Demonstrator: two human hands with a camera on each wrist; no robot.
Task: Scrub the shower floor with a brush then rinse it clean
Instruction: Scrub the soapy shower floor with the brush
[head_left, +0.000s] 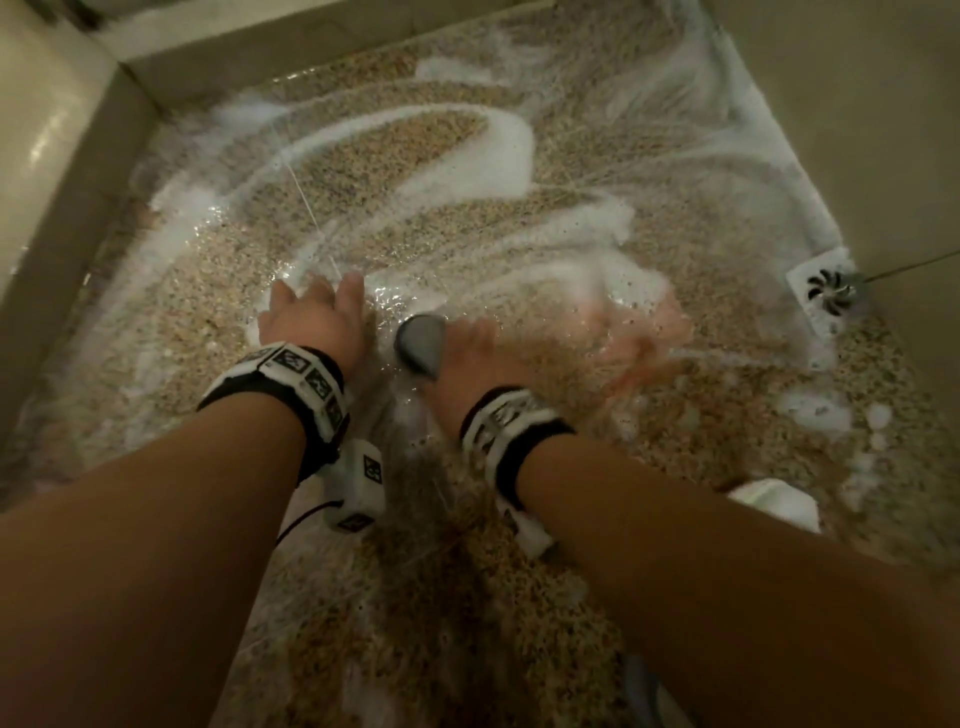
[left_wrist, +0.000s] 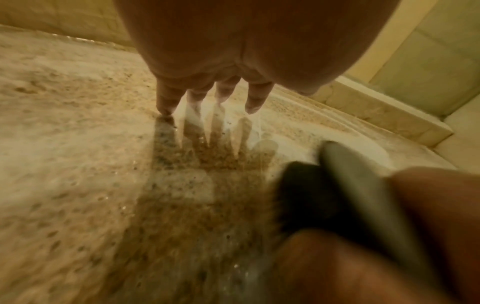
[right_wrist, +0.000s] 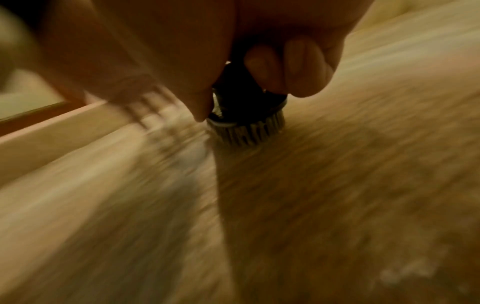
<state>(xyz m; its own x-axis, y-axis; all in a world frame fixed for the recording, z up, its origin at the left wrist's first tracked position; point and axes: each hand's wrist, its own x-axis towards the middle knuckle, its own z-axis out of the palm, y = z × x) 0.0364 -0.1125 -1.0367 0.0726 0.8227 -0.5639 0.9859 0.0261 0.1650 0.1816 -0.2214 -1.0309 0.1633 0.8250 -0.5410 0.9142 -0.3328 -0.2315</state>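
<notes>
The shower floor (head_left: 415, 208) is speckled beige stone, wet and streaked with white foam (head_left: 504, 150). My right hand (head_left: 470, 351) grips a scrub brush (head_left: 420, 343) by its grey handle. In the right wrist view its fingers (right_wrist: 288, 65) curl round the black neck, and the bristle head (right_wrist: 246, 133) presses on the floor, blurred by motion. My left hand (head_left: 311, 306) lies just left of it. Its straight fingers (left_wrist: 207, 96) are spread, with the tips on the wet floor. The brush (left_wrist: 363, 185) shows at the lower right of the left wrist view.
A white square drain (head_left: 826, 291) sits at the right wall with a thin metal line (head_left: 909, 267) running to it. A raised tiled curb (head_left: 67, 208) borders the left and far sides. A white object (head_left: 774, 506) lies near my right forearm. A pinkish blur (head_left: 644, 332) lies right of the brush.
</notes>
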